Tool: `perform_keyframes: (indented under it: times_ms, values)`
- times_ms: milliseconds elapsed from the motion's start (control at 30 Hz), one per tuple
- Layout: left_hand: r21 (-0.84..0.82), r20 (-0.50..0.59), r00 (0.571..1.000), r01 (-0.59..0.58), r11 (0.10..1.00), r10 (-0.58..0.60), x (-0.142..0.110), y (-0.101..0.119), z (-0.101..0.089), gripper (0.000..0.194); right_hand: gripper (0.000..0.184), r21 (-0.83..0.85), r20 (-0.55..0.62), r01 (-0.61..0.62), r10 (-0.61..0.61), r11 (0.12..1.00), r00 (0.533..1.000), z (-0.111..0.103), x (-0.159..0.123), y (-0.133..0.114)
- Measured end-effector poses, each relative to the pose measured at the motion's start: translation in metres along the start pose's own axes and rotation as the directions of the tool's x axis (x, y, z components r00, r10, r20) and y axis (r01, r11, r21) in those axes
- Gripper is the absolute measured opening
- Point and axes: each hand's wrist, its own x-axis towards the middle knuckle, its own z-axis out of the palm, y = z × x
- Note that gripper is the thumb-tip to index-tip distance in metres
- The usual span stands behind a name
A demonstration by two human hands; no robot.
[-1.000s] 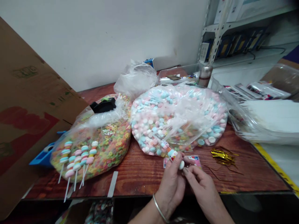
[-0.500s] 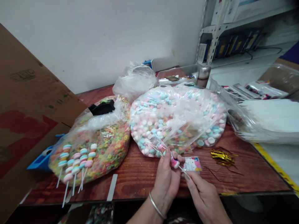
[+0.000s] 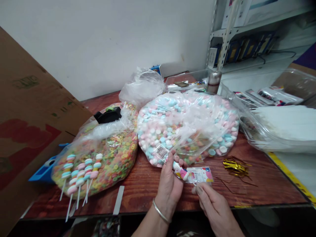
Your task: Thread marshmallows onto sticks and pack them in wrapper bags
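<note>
Left hand (image 3: 169,187) pinches a pastel candy skewer (image 3: 179,171) beside a printed card (image 3: 201,174), just below a bag of pastel candies (image 3: 187,128); right hand (image 3: 214,207), slightly apart, sits at the card's lower edge, contact hard to make out.

Gold twist ties (image 3: 235,166) on wooden table (image 3: 261,187); steel flask (image 3: 214,82) beside metal shelving (image 3: 225,42).

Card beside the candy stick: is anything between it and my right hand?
Nothing visible. The fingertips of the right hand sit at the lower edge of the card. The candy stick, held in the left hand, lies on the card's far side, not in the way.
</note>
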Motion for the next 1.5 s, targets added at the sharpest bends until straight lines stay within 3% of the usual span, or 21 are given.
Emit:
perform_keyframes:
  times_ms: [133,300,367,433,500,567,700,833,933,1000,1033,1100,1133,1167,1200,1333,1500]
  values:
    - [0.006,-0.051,0.998,0.029,1.000,-0.029,-0.005,-0.004,0.005,0.018,0.032,-0.151,-0.071,0.111,-0.123,0.982,0.990,0.001,-0.001,0.001]
    - [0.086,-0.006,0.998,0.063,0.994,-0.063,-0.012,0.005,0.001,0.026,0.028,-0.109,-0.106,0.064,-0.076,0.992,0.992,-0.005,-0.001,-0.002]
    - [0.135,0.017,0.999,0.036,0.990,-0.038,-0.012,0.007,-0.003,0.031,0.034,-0.028,-0.047,0.036,-0.038,0.999,0.998,-0.010,-0.001,-0.004]
    - [0.155,0.034,0.999,-0.022,0.988,0.017,-0.010,0.008,-0.005,0.033,0.038,0.152,0.107,-0.078,0.062,0.985,0.992,-0.013,0.000,-0.005]
    - [0.144,0.017,0.998,-0.060,0.988,0.059,-0.007,0.008,-0.006,0.032,0.042,0.329,0.280,-0.259,0.168,0.908,0.945,-0.015,0.000,-0.005]
    - [0.121,-0.024,0.997,-0.067,0.990,0.070,-0.004,0.008,-0.004,0.029,0.043,0.448,0.361,-0.375,0.220,0.812,0.906,-0.015,-0.001,-0.004]
    - [0.033,-0.096,0.995,-0.017,0.999,0.020,-0.001,0.008,0.004,0.024,0.039,0.583,0.358,-0.412,0.233,0.700,0.904,-0.007,-0.002,-0.003]
    - [-0.030,-0.149,0.986,0.067,0.997,-0.071,0.000,0.006,0.008,0.024,0.040,0.595,0.325,-0.399,0.245,0.697,0.913,0.001,-0.002,-0.007]
    - [-0.024,-0.160,0.984,0.074,0.997,-0.077,0.001,0.003,0.006,0.024,0.038,0.386,0.194,-0.266,0.205,0.883,0.959,0.001,-0.002,-0.005]
    - [-0.024,-0.144,0.986,0.075,0.997,-0.078,0.002,0.003,0.005,0.023,0.029,0.062,0.025,-0.009,0.007,0.998,1.000,-0.002,-0.003,0.001]
    - [-0.025,-0.138,0.987,0.076,0.997,-0.078,0.001,0.003,0.005,0.023,0.022,-0.124,-0.042,0.150,-0.156,0.981,0.987,-0.003,-0.004,0.005]
    - [-0.024,-0.131,0.989,0.072,0.997,-0.075,0.000,0.002,0.005,0.022,0.015,-0.422,-0.078,0.391,-0.462,0.818,0.883,-0.004,-0.005,0.013]
    - [-0.016,-0.124,0.990,0.067,0.998,-0.068,-0.002,0.000,0.006,0.021,0.018,-0.501,-0.066,0.447,-0.548,0.741,0.834,-0.003,-0.006,0.016]
    - [-0.002,-0.114,0.992,0.059,0.998,-0.059,-0.004,-0.003,0.007,0.021,0.019,-0.535,-0.054,0.462,-0.575,0.707,0.816,-0.002,-0.005,0.018]
    - [0.018,-0.104,0.993,0.049,0.999,-0.047,-0.007,-0.007,0.008,0.021,0.017,-0.533,-0.057,0.442,-0.552,0.722,0.832,0.000,-0.004,0.018]
    - [0.103,-0.055,0.997,0.057,0.993,-0.051,-0.020,-0.026,0.009,0.023,0.024,-0.331,-0.119,0.224,-0.276,0.917,0.954,0.007,0.005,0.008]
    - [0.168,0.007,0.999,0.036,0.985,-0.037,-0.025,-0.032,0.002,0.021,0.028,-0.085,-0.055,0.080,-0.085,0.993,0.995,0.001,0.008,-0.003]
